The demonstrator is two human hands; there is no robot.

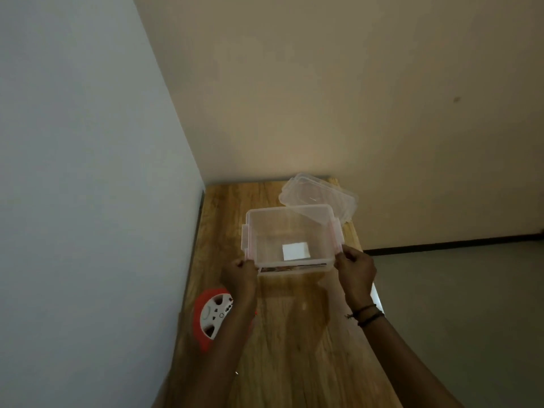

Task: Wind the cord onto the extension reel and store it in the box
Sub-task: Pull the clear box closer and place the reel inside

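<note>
A clear plastic box (290, 214) stands open on the wooden table (294, 334), with a white label on its bottom and nothing else inside. My left hand (239, 275) grips its near left corner and my right hand (354, 267) grips its near right corner. The red extension reel (210, 315) with a white face lies on the table at the left edge, partly hidden under my left forearm. Its cord is not visible.
The box's clear lid (319, 195) lies behind the box at the table's far right. A pale wall runs along the table's left edge and another behind it. The floor drops away to the right of the table.
</note>
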